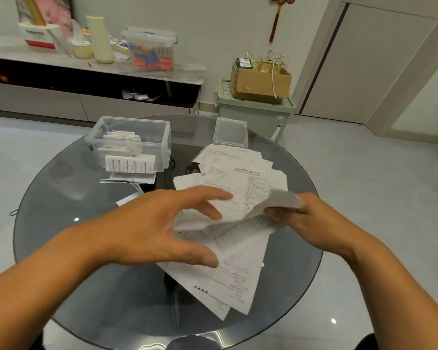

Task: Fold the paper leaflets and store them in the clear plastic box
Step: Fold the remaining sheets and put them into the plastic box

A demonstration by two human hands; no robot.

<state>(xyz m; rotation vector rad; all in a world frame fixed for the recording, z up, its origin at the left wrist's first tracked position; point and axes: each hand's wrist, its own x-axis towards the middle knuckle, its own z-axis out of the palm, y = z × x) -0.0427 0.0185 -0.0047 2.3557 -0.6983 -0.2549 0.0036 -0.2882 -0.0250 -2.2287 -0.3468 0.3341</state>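
Observation:
My right hand (304, 218) pinches one end of a printed paper leaflet (248, 221), which curls up above the table. My left hand (162, 223) hovers spread over the leaflet's other end, fingers relaxed, gripping nothing. A loose pile of unfolded leaflets (240, 178) lies on the round glass table (61, 198), spreading toward me under both hands. The clear plastic box (162, 132) stands open at the back left with several folded leaflets inside. A folded leaflet (129, 164) leans against the box's front wall.
The box's clear lid (230, 132) lies at the back of the table, behind the pile. More folded papers (129, 178) lie flat in front of the box. Beyond the table, a green bin (258, 114) carries a cardboard box, and a low cabinet runs along the wall.

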